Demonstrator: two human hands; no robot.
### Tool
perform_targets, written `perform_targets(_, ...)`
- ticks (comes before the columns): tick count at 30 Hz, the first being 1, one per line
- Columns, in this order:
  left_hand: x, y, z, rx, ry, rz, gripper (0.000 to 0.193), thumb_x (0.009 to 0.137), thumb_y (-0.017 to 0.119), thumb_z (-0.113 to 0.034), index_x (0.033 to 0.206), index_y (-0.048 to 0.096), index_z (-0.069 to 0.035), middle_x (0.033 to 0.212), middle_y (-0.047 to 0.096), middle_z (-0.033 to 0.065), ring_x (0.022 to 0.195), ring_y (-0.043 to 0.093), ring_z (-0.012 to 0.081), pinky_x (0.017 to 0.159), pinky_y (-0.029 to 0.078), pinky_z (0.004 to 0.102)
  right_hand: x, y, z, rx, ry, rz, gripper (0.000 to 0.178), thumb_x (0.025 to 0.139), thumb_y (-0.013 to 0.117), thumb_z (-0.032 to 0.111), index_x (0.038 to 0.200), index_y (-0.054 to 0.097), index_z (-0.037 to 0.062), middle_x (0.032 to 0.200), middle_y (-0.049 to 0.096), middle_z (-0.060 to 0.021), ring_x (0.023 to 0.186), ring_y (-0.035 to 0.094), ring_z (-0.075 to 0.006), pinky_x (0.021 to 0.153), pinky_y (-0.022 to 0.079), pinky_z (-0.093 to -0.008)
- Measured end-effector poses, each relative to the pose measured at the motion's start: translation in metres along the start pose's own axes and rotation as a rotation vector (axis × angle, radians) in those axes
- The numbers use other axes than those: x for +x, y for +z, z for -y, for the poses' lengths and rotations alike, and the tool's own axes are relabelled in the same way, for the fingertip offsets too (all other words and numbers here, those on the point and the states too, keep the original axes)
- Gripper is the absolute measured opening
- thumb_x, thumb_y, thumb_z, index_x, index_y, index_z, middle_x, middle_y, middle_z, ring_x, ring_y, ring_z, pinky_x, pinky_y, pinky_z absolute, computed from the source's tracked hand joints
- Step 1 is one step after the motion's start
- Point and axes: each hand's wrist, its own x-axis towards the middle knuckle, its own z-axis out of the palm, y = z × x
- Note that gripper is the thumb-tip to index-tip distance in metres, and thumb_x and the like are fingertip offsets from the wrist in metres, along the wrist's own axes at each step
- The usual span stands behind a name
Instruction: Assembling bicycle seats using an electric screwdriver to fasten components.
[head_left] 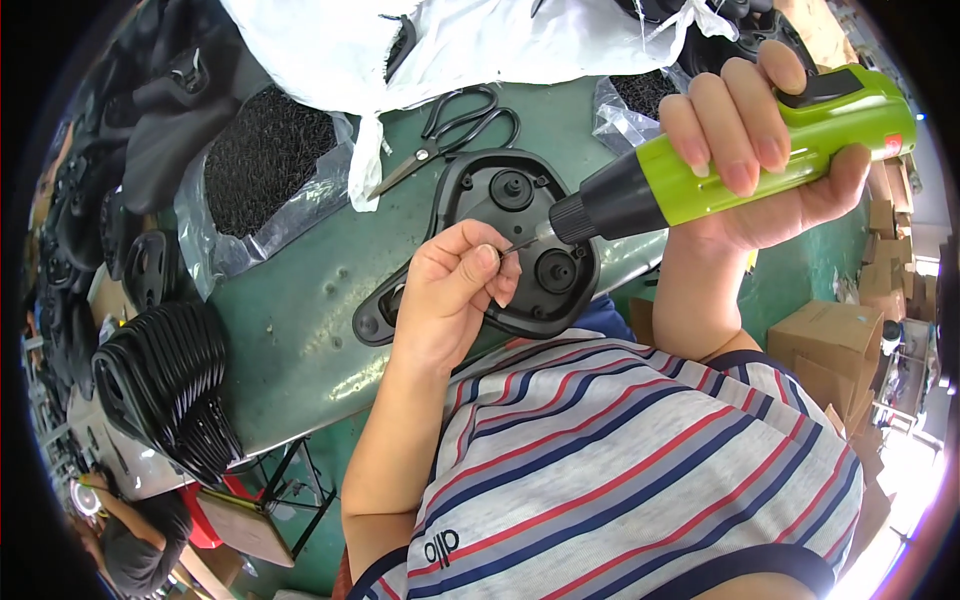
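In my right hand (pixel 745 150) is a lime-green electric screwdriver (pixel 690 180) with a black front collar, its fingers wrapped round the body. A thin bit (pixel 522 243) points left and down from it to the pinched fingertips of my left hand (pixel 455 285). Thumb and forefinger close at the bit's tip; whatever small piece they may hold is hidden. Beneath both hands a black plastic saddle-shaped part (pixel 520 300) lies on the table, two round bosses showing in its wide end. Its narrow end points to the lower left, partly covered by my left hand.
Black-handled scissors (pixel 430 150) lie beyond the part on the green table (pixel 300 340). Plastic bags of black pieces (pixel 265 160) and a white sack (pixel 480 45) sit farther back. Stacked black shells (pixel 165 380) stand at left. Cardboard boxes (pixel 825 345) are at right; another person (pixel 140 540) is lower left.
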Motion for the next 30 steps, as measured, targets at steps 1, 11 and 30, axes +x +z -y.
perform_targets(1,0.0,-0.001,0.0,-0.002,0.0,-0.003,0.017,0.085,0.06,-0.017,0.087,0.057,-0.001,0.077,0.06,0.0055,0.064,0.053,0.01,0.058,0.043,0.0219,-0.001,-0.001,-0.002,-0.013,0.01,0.001,0.049,0.079,0.056,0.046,0.104,0.043,0.0058,0.072,0.047,0.0013,0.062,0.047,-0.0108,0.062,0.035,-0.0276)
perform_targets(11,-0.002,-0.001,-0.002,0.103,0.048,-0.125,0.021,0.086,0.06,-0.022,0.085,0.055,-0.002,0.072,0.054,0.0048,0.061,0.045,0.009,0.052,0.036,0.0197,-0.005,0.004,-0.017,-0.045,-0.033,-0.076,0.046,0.08,0.056,0.044,0.103,0.044,0.0056,0.072,0.047,0.0014,0.061,0.047,-0.0099,0.062,0.036,-0.0271)
perform_targets(30,0.041,-0.118,-0.151,2.155,0.33,-0.639,0.018,0.07,0.068,-0.014,0.084,0.059,-0.008,0.085,0.055,0.0094,0.088,0.051,0.0291,0.077,0.043,0.0386,0.041,-0.01,-0.05,-0.301,0.084,0.362,0.054,0.074,0.064,0.037,0.107,0.042,-0.0003,0.074,0.052,-0.0054,0.063,0.053,-0.0162,0.062,0.043,-0.0326)
